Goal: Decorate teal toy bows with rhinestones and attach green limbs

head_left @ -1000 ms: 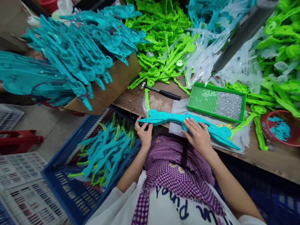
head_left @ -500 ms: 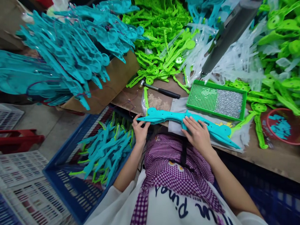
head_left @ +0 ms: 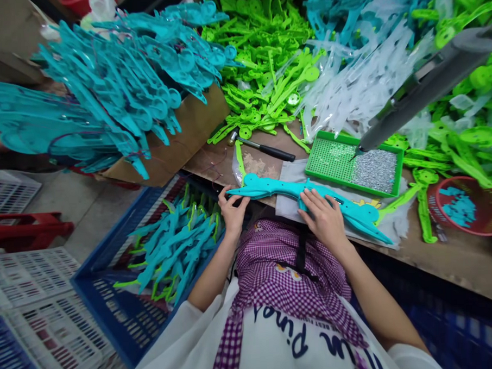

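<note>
A long turquoise plastic part (head_left: 285,189) with a green arm at each end lies across a grey cloth (head_left: 288,172) at the table's front edge. My left hand (head_left: 233,213) pinches its pointed left tip between thumb and fingers. On its middle-right stretch rests my right hand (head_left: 324,216), fingers over the top and thumb at the near edge. A grey power screwdriver (head_left: 421,95) hangs at a slant, its tip over a green perforated tray (head_left: 326,164). Small silvery screws (head_left: 376,170) fill the tray's right half.
A hammer (head_left: 264,149) lies behind the part. Heaps of green parts (head_left: 259,37) and clear plastic pieces (head_left: 359,81) cover the back. Turquoise parts overflow a cardboard box (head_left: 186,132). A red basket (head_left: 490,225) stands right; a blue crate (head_left: 100,299) holds assembled pieces at lower left.
The hanging screwdriver has swung to the right, and its tip now sits over the tray's middle. My hands and the turquoise part have hardly moved.
</note>
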Available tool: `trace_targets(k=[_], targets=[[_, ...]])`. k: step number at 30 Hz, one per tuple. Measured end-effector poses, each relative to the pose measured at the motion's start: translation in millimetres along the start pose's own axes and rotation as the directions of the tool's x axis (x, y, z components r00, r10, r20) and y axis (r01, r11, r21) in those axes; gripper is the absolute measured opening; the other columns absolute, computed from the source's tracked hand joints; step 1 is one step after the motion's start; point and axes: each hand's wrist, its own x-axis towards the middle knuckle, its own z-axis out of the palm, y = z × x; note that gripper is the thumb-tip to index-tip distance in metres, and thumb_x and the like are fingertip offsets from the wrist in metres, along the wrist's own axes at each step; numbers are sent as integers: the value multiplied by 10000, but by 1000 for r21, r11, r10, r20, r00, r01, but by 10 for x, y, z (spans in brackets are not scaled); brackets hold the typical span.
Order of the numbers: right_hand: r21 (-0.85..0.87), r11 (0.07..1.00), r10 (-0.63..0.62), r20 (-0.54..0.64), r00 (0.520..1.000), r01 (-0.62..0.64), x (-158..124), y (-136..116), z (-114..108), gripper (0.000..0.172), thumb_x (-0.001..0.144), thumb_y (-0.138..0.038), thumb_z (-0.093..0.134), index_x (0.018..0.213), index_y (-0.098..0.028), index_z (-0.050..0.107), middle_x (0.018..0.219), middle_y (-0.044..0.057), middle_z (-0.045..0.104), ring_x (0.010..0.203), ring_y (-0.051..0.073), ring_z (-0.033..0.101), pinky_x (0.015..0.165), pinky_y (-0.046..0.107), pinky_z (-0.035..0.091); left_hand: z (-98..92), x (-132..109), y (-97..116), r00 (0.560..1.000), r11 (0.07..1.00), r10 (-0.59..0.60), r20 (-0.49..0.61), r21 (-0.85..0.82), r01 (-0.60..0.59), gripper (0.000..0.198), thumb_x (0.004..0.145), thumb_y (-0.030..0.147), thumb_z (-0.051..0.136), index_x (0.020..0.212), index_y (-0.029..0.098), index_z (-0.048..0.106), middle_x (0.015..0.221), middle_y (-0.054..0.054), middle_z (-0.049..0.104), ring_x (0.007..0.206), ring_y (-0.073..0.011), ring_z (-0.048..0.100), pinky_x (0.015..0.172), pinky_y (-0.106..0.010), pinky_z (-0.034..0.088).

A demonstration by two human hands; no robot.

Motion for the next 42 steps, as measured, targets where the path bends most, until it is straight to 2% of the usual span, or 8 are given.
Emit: trace_targets(k=[6, 9, 11, 16, 20, 36, 40, 42], targets=[[-31, 1000, -5, 8, 1000, 6, -13, -18, 4, 436, 966, -341, 433, 1386, -230, 480, 1402, 52, 539, 1313, 224, 498, 1054, 440, 329, -181, -101, 56, 982, 979, -170, -81, -128, 159, 180, 829, 331, 590, 908, 170, 608, 1232, -107, 473, 1197, -240, 482, 1045, -439, 381], [-43, 999, -7, 12, 1000, 7, -27, -22, 20, 451, 966, -331, 431, 1407, -242, 453, 1411, 52, 529, 1322, 223, 487, 1068, 448, 319, -333, -120, 333, 969, 997, 53, -240, 70, -37, 204, 842, 344, 619, 982, 198, 594, 1219, -105, 484, 1220, -251, 454, 1067, -455, 340], [-52, 999, -10, 19, 1000, 11, -37, -19, 26, 469, 965, -330, 428, 1427, -249, 424, 1424, 53, 514, 1334, 225, 474, 1077, 452, 313, -318, -35, 590, 952, 935, 303, 43, 180, -306, 221, 871, 334, 606, 1065, 227, 611, 1250, -97, 521, 1236, -252, 467, 1087, -456, 309], [-74, 997, -24, 62, 998, 29, -61, -13, 21, 512, 970, -327, 410, 1472, -251, 341, 1473, 50, 449, 1374, 211, 422, 1115, 447, 283, 149, 394, 1087, 413, 657, 515, 751, -36, -753, 445, 886, 294, 601, 1309, 181, 522, 1345, -138, 538, 1250, -277, 489, 1056, -433, 347], [-74, 997, 4, 62, 998, 1, -83, -13, 41, 488, 980, -320, 384, 1463, -254, 356, 1477, 40, 445, 1384, 196, 407, 1132, 442, 264, 404, 591, 1178, 215, 588, 444, 870, -102, -802, 350, 851, 266, 634, 1184, 157, 621, 1129, -114, 645, 1055, -258, 595, 923, -375, 453], [223, 973, -22, 341, 940, -58, 64, 124, -360, 443, 960, -374, 430, 1392, -284, 466, 1456, 45, 482, 1385, 230, 406, 1114, 533, 328, 496, 626, 965, 292, 669, 569, 769, -227, -708, 371, 768, 351, 746, 1108, 207, 713, 1227, -108, 612, 1193, -290, 493, 1024, -459, 412], [449, 875, 231, -63, 971, -179, 534, 271, -709, 420, 943, -415, 448, 1340, -301, 524, 1374, 54, 573, 1314, 226, 496, 1086, 493, 397, 520, 630, 971, 248, 709, 489, 836, -216, -671, 401, 800, 316, 719, 1182, 199, 677, 1044, -89, 662, 991, -229, 610, 885, -344, 492], [506, 842, 431, -421, 798, -188, 949, 365, -880, 493, 945, -438, 432, 1416, -295, 413, 1464, 53, 472, 1395, 227, 387, 1126, 512, 341, 522, 631, 974, 251, 719, 460, 852, -191, -668, 404, 808, 320, 710, 1194, 207, 671, 1029, -88, 659, 958, -222, 627, 850, -320, 496]])
